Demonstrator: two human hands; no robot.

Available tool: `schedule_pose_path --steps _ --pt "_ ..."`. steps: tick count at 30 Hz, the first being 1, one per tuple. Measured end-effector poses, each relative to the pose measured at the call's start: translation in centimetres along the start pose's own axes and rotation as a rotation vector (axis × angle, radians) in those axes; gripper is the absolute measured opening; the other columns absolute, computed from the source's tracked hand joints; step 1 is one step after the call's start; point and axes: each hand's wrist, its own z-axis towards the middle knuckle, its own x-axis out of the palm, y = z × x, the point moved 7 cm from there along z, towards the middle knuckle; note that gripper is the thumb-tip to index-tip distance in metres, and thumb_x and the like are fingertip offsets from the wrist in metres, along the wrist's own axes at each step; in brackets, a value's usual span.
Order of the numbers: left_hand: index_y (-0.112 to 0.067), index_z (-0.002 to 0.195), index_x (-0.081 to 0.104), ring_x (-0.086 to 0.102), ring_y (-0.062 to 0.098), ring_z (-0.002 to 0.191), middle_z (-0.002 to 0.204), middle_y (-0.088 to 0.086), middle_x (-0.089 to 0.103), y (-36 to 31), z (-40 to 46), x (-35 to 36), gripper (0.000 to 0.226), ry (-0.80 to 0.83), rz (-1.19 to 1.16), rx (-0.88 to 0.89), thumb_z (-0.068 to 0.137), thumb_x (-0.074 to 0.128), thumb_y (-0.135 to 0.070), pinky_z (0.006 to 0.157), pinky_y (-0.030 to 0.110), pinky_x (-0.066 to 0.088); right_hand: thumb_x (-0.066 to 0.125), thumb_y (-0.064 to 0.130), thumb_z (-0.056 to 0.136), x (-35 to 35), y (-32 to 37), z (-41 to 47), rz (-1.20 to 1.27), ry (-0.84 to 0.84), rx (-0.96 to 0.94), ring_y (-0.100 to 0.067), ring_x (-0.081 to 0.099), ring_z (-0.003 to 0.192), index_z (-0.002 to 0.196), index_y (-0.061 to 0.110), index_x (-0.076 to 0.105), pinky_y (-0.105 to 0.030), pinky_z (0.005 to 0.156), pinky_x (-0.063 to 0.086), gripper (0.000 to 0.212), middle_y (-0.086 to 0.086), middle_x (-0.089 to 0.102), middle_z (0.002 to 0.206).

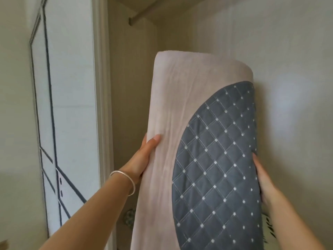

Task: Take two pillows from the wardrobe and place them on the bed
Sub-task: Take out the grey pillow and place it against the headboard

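A long pillow (182,109) stands upright in front of me, pale pink with a curved grey quilted panel dotted white on its right side. My left hand (144,157), a silver bangle on its wrist, grips the pillow's left edge with the thumb across the front. My right hand (263,179) holds the right edge at the grey panel, its fingers hidden behind the pillow. The pillow is raised inside the open wardrobe (129,78). No second pillow and no bed are in view.
A hanging rail (144,14) crosses the top of the wardrobe. The white wardrobe door (70,87) with dark line trim stands to the left. Patterned fabric (268,226) shows low on the right, and a small round patterned object (130,218) sits low behind the pillow.
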Motion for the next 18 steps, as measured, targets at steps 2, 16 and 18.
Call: schedule_pose_path --steps 2,16,18 --pt "-0.031 0.141 0.036 0.061 0.015 0.112 0.131 -0.002 0.059 -1.3 -2.0 -0.1 0.089 0.038 0.058 0.062 0.063 0.058 -0.069 0.094 0.034 0.049 0.058 0.082 0.061 0.8 0.1 -1.2 0.021 0.040 0.009 -0.025 0.065 0.102 0.127 0.030 0.055 -0.043 0.095 0.049 0.084 -0.006 0.069 0.112" --pt "-0.010 0.137 0.043 0.072 0.012 0.077 0.104 0.006 0.068 -4.4 -18.5 -7.0 0.083 -0.194 -0.047 0.051 0.068 0.057 -0.053 0.061 0.023 0.055 0.046 0.082 0.068 9.6 -0.8 -10.6 0.045 0.214 0.011 -0.019 0.056 0.103 0.141 0.027 0.042 -0.033 0.097 0.038 0.092 0.000 0.057 0.127" --pt "-0.007 0.129 0.051 0.072 0.013 0.071 0.088 0.003 0.074 -4.6 -21.0 -8.5 0.089 -0.249 -0.044 0.029 0.057 0.063 -0.057 0.059 0.024 0.056 0.041 0.068 0.085 11.3 -1.0 -12.4 0.061 0.226 0.019 -0.021 0.052 0.109 0.143 0.024 0.039 -0.034 0.096 0.038 0.073 -0.002 0.053 0.132"
